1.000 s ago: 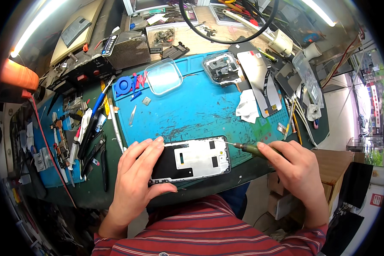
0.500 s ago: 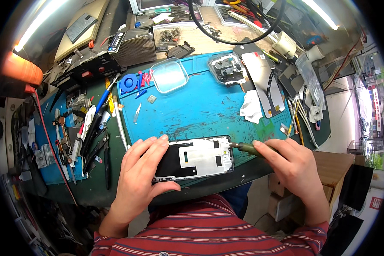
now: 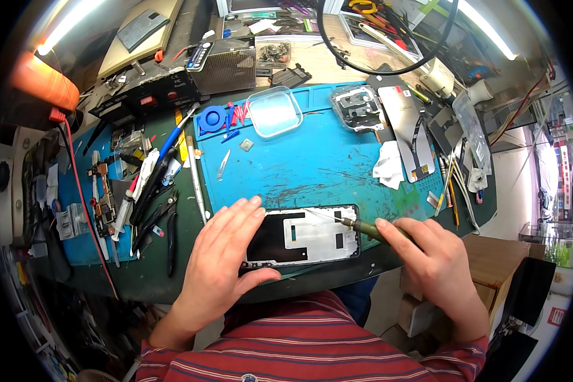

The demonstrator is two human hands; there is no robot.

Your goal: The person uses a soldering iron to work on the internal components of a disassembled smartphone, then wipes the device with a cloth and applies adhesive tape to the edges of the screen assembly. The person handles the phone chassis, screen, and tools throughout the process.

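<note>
The phone frame (image 3: 299,235) lies flat at the near side of the blue work mat (image 3: 312,165), its long axis running left to right. Its upward face carries a black section at the left and a silver-white section at the right. The left hand (image 3: 219,258) clasps the frame's left end, fingers across the far corner and thumb at the near edge. The right hand (image 3: 433,254) grasps the green-handled tool (image 3: 369,230) between thumb and fingers. The tool's thin metal tip points left over the silver-white section, near the far edge; contact between tip and surface cannot be determined.

Beyond the frame, a pointed metal blade (image 3: 223,163) and a small square chip (image 3: 246,145) lie on the mat. A clear container (image 3: 275,112) stands farther back, beside a blue ring (image 3: 212,118). To the right are a crumpled white tissue (image 3: 388,167) and a display panel (image 3: 406,130). Black-handled pliers (image 3: 154,219) lie left of the mat.
</note>
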